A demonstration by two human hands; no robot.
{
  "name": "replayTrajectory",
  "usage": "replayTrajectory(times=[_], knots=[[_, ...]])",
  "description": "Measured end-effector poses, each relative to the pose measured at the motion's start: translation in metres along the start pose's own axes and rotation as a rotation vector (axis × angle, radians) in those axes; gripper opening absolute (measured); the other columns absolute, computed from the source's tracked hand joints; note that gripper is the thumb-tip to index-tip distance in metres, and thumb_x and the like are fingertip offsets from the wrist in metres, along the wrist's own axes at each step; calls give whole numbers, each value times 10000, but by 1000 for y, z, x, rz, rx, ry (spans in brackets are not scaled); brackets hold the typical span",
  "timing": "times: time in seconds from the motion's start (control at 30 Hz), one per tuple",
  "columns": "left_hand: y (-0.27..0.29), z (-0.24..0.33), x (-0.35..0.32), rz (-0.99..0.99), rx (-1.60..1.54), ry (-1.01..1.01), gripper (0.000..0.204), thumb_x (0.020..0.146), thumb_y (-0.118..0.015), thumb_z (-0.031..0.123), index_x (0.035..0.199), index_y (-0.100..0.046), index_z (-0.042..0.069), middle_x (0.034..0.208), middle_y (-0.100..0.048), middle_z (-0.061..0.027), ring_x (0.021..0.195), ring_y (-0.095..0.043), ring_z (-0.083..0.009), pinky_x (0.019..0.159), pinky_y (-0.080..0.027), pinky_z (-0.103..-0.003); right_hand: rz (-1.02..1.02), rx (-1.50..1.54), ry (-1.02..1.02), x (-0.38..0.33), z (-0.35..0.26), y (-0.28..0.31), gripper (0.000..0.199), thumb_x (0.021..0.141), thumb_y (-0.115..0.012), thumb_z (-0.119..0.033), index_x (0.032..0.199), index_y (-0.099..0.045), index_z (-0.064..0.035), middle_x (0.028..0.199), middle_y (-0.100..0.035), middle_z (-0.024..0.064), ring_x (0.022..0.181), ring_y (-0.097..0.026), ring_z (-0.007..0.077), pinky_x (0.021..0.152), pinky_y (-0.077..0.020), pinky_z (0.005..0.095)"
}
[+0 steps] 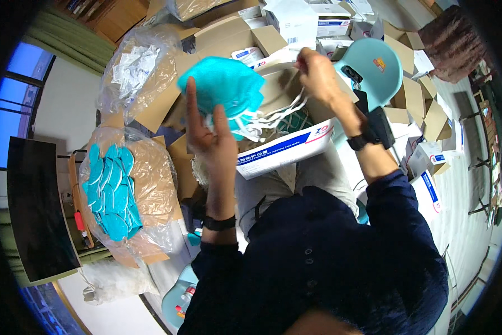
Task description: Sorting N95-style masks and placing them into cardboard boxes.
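The scene is evenly lit by soft indoor light from above, bright enough that colours read clearly. The tall window panes (22, 95) at the left edge glow deep blue, so little light comes in from that side. Glare spots glint on the clear crinkled plastic bag of turquoise masks (122, 190), and the white cardboard boxes (318, 19) at the top are nearly washed out. The person's dark navy buttoned shirt (329, 262) swallows detail in shadow. Fisheye distortion bends straight edges strongly toward the rim, where a black vignette closes the corners. The centre is fairly sharp; the edges soften and smear.
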State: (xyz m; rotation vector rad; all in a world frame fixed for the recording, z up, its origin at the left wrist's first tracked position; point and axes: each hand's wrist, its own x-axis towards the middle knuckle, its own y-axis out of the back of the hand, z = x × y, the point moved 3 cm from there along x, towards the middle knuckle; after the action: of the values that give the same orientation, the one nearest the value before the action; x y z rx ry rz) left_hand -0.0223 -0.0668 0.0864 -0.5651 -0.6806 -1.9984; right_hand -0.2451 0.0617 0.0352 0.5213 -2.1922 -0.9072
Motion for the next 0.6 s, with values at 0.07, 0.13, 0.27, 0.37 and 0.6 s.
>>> replayTrajectory(times=[0.07,0.13,0.27,0.37,0.6], knots=[[3,-26,2,-26,-39,89,372,913,-562,25,1284,-583,45,1222,-609,-115,1036,-586,-184,876,-473,-288,-35,413,-123,0,15,6,92,852,-605,-29,936,-582,-1,780,-671,139,733,-657,251,685,-504,359],[2,-42,8,-112,-110,233,289,919,-581,49,1199,-649,43,1119,-644,-64,913,-576,-123,788,-471,-253,-123,757,-164,-6,-7,8,119,921,-571,-38,1038,-588,-40,704,-614,-16,655,-511,56,575,-390,228],[-16,-51,3,-165,-463,499,197,962,-573,113,1114,-681,51,1048,-629,3,880,-526,-68,774,-423,-214,-221,1021,-73,-15,-55,11,416,911,-593,-15,1312,-539,-111,747,-486,-89,639,-375,-3,574,-308,175],[-26,-54,1,-237,-631,610,218,976,-573,159,1114,-660,15,1018,-625,-27,914,-538,-69,804,-429,-208,-410,803,-69,-12,-47,17,357,885,-661,-42,1238,-629,-85,756,-490,-87,624,-340,1,549,-294,183],[-31,-53,-10,-414,-791,678,364,895,-679,95,1227,-574,-11,1085,-621,-87,957,-589,-123,819,-498,-246,-511,1106,-91,-22,-33,10,300,856,-714,-89,1146,-660,-33,883,-665,-33,784,-560,14,684,-458,170]])
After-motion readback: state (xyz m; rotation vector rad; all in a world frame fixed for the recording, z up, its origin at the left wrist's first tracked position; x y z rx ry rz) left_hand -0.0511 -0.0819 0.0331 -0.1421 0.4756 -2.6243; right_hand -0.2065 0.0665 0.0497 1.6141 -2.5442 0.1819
